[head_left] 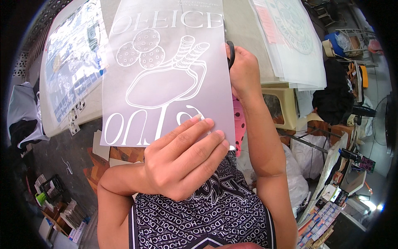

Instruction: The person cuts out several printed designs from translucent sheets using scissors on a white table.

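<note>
A translucent film sheet (pixel 166 120) with white printed line drawings and large letters stretches in front of me, its near end over my lap. My left hand (pixel 186 159) grips its near right corner, fingers lying on top and the thumb out of sight. At the sheet's right edge, my right hand (pixel 243 68) is closed around black-handled scissors (pixel 231 56). Their blades run along that edge and are mostly hidden, so I cannot tell how far apart they are.
The beige table (pixel 240 25) also bears a blue-printed glossy sheet (pixel 74 70) at left and a stack of translucent sheets (pixel 298 45) at right. A beige plastic stool (pixel 286 103) stands by the table's right side, with plastic bags (pixel 311 153) nearby. Pink dotted cloth (pixel 239 120) shows under my right forearm.
</note>
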